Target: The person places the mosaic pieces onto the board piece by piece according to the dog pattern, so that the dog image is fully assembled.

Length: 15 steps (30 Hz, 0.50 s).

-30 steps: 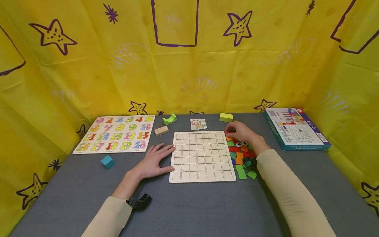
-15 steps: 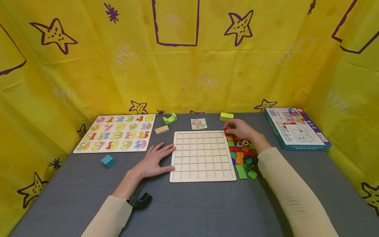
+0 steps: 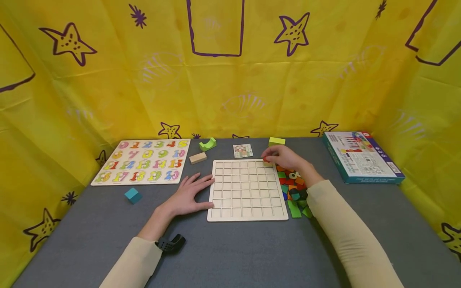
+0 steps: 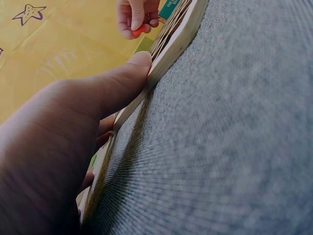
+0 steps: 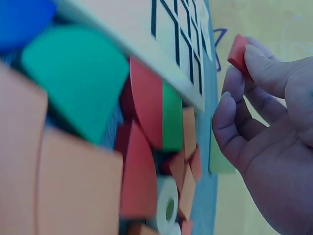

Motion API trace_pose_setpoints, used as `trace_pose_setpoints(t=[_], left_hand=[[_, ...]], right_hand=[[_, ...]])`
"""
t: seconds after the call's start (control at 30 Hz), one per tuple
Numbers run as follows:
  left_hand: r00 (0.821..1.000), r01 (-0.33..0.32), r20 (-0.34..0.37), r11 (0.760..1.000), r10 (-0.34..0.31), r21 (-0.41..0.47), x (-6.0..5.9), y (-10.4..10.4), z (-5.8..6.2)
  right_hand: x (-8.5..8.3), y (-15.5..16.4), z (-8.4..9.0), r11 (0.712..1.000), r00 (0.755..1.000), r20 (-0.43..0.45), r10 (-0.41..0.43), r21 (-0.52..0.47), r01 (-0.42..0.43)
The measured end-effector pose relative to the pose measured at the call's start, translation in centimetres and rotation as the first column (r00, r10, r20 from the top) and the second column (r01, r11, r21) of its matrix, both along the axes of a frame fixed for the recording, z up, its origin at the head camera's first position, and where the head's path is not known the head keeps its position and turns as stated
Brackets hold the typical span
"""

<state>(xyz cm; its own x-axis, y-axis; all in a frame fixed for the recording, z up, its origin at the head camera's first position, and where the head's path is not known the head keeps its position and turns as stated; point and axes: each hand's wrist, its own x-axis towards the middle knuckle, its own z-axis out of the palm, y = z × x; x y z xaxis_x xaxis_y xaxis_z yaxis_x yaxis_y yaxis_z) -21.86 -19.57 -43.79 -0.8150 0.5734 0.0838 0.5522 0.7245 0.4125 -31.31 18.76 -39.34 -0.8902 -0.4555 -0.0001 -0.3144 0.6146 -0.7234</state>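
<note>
**Red tile held at grid board's far corner**

Right hand (image 3: 288, 159) pinches a red tile (image 3: 267, 160) over the board (image 3: 247, 189), fresh from the adjoining tile pile (image 3: 293, 188). Left hand (image 3: 189, 196) lies flat, grip relaxed, bracing the board's edge on the bench (image 3: 234, 252).

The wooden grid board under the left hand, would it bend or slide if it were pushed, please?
The grid board looks like rigid flat wood, so probably stiff. Lying on grey cloth, it may slide little; the left hand rests flat against its edge.

Likely a play booth: starry yellow backdrop (image 3: 230, 80), puzzles (image 3: 142, 161).
</note>
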Motion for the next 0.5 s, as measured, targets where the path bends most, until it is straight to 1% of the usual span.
trace_pose_setpoints(t=[0.2,0.5], left_hand=[[0.999,-0.020,0.031,1.000,0.019,0.011,-0.1,0.0,0.0],[1.000,-0.007,0.025,0.999,0.006,0.031,-0.3,0.0,0.1]], right_hand=[[-0.3,-1.7,-0.4,0.999,0.999,0.049,-0.007,-0.042,0.009],[-0.8,-3.8,-0.4,0.996,0.998,0.046,0.034,-0.087,-0.030]])
